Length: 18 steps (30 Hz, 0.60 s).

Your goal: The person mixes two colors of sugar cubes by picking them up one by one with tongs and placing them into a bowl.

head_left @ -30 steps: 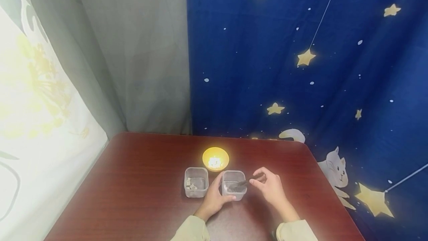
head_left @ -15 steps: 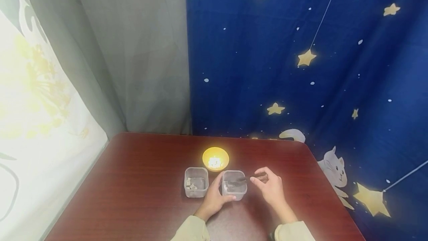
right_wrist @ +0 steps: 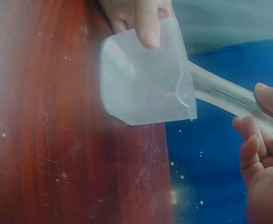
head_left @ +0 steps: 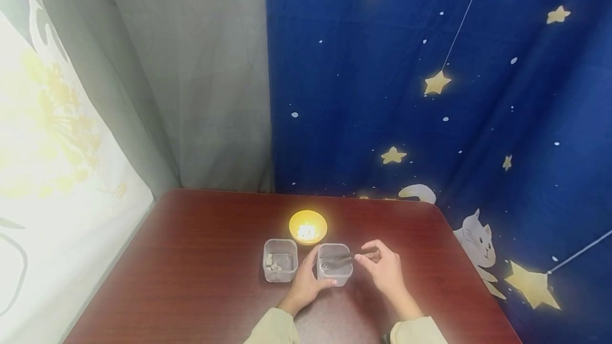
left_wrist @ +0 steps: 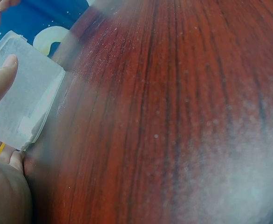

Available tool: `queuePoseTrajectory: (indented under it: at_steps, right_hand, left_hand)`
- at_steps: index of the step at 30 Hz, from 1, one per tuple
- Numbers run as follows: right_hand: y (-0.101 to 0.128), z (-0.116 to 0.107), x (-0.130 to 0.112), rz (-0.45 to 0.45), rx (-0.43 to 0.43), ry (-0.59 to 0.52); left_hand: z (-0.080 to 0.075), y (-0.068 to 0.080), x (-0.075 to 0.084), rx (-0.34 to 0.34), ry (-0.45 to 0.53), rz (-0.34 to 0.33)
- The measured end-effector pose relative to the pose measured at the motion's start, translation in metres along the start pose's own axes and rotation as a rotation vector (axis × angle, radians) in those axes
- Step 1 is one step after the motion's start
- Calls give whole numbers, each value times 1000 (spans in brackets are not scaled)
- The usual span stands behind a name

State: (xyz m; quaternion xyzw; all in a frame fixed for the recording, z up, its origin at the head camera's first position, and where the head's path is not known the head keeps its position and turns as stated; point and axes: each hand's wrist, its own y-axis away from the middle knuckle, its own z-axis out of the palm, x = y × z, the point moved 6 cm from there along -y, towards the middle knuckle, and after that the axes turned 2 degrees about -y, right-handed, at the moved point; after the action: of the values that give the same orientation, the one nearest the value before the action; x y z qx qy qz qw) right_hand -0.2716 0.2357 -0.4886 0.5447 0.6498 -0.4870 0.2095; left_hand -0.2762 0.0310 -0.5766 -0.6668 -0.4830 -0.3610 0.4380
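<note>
A yellow bowl (head_left: 308,226) is seen at the far side of 2 clear plastic containers on the red-brown desk (head_left: 191,269); the left container (head_left: 280,259) holds pale chunks. The right container (head_left: 334,264), translucent and square, is gripped by the left hand (head_left: 306,283). A metal spoon (head_left: 341,260) is pinched by the right hand (head_left: 384,272), its bowl inside that container. Since 1 second ago, the spoon has been lowered flatter.

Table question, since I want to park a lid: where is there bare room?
The table is bare left of the left tub, and behind the yellow bowl. It is crowded around the right tub, held between both hands.
</note>
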Motion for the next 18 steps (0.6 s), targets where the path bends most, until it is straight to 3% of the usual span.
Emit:
queuePoseTrajectory:
  at_steps: [10,18]
  right_hand:
    - [-1,6,2,6,-25,-28]
    - [-2,9,10,65,-72,7]
  left_hand:
    - [0,-1,-3,-13,4,-20]
    - [1,-2,-5,-11,4,-16]
